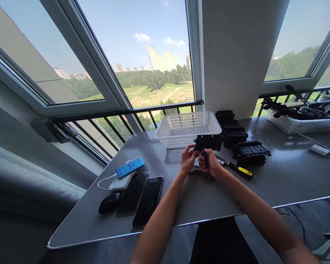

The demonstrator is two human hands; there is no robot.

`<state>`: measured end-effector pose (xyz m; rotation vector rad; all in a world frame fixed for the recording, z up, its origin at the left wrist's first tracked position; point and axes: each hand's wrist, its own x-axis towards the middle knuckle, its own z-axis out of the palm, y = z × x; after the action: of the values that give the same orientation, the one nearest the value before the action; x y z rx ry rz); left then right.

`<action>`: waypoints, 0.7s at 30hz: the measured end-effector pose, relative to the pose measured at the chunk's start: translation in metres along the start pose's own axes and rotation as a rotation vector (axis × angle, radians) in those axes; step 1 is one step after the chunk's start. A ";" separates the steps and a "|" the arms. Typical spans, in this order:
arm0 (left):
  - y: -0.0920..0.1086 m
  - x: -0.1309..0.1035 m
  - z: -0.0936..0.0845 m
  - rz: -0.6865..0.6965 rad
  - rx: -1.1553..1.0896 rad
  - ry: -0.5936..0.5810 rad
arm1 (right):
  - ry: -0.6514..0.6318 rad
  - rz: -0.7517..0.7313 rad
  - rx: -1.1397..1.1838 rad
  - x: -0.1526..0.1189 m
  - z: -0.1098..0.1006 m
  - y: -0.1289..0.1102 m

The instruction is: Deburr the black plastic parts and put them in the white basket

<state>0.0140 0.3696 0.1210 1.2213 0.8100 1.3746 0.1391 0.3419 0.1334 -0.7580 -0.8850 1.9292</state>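
A black plastic part with notched edges is raised in front of the white basket. My left hand is closed on its lower left corner. Just beside it, my right hand is wrapped round a slim black tool, whose upper end meets the lower edge of the part. The tool's exact kind is hidden by the fingers. To the right of my right hand lies a yellow-and-black handled tool, its metal end partly behind the hand. A small greyish item under my hands is mostly covered.
A white plastic basket stands by the window railing. Similar black parts are stacked beside it, with more nearer. Phones, a blue-screened device and a mouse lie left. Another basket holds cables at right.
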 end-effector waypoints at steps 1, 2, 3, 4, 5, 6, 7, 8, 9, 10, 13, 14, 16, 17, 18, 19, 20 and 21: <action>0.000 0.000 0.000 0.001 0.009 -0.004 | -0.005 0.009 0.004 0.000 0.000 0.000; 0.000 -0.001 0.001 0.002 0.016 -0.007 | -0.008 0.016 0.008 0.000 0.000 -0.001; 0.000 -0.001 0.001 0.002 0.021 -0.009 | -0.010 0.020 0.012 0.000 -0.001 -0.001; 0.001 -0.001 0.001 0.004 0.024 -0.010 | -0.012 0.023 0.016 -0.001 -0.001 -0.002; 0.001 -0.001 0.002 0.005 0.026 -0.011 | -0.013 0.026 0.020 -0.001 -0.001 -0.002; 0.001 -0.001 0.002 0.007 0.028 -0.012 | -0.012 0.029 0.023 -0.001 -0.001 -0.003; 0.001 -0.001 0.002 0.009 0.030 -0.013 | -0.010 0.030 0.026 -0.002 -0.001 -0.003; 0.001 -0.001 0.002 0.010 0.033 -0.015 | -0.005 0.030 0.030 -0.002 0.000 -0.004; 0.001 -0.001 0.002 0.012 0.035 -0.020 | -0.001 0.030 0.033 -0.003 0.000 -0.004; 0.001 -0.001 0.002 0.012 0.036 -0.025 | 0.002 0.030 0.038 -0.003 0.000 -0.005; 0.000 0.000 0.002 0.007 0.037 -0.038 | 0.006 0.037 0.053 -0.003 -0.001 -0.005; 0.000 0.000 0.003 0.005 0.039 -0.039 | 0.008 0.042 0.057 -0.003 -0.001 -0.005; 0.001 -0.001 0.003 0.007 0.047 -0.036 | 0.010 0.053 0.065 -0.002 -0.002 -0.004; 0.001 -0.001 0.003 0.010 0.052 -0.035 | 0.009 0.057 0.069 -0.002 -0.002 -0.004; 0.001 -0.001 0.003 0.014 0.055 -0.035 | 0.006 0.061 0.073 -0.002 -0.003 -0.004; 0.001 -0.001 0.003 0.019 0.058 -0.035 | 0.006 0.062 0.078 -0.001 -0.003 -0.004; 0.002 -0.001 0.003 0.022 0.060 -0.036 | 0.007 0.062 0.083 -0.001 -0.003 -0.004; 0.002 -0.001 0.003 0.024 0.063 -0.038 | 0.012 0.061 0.088 -0.002 -0.003 -0.004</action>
<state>0.0166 0.3677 0.1232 1.3062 0.8196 1.3496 0.1437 0.3428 0.1357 -0.7511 -0.7726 2.0013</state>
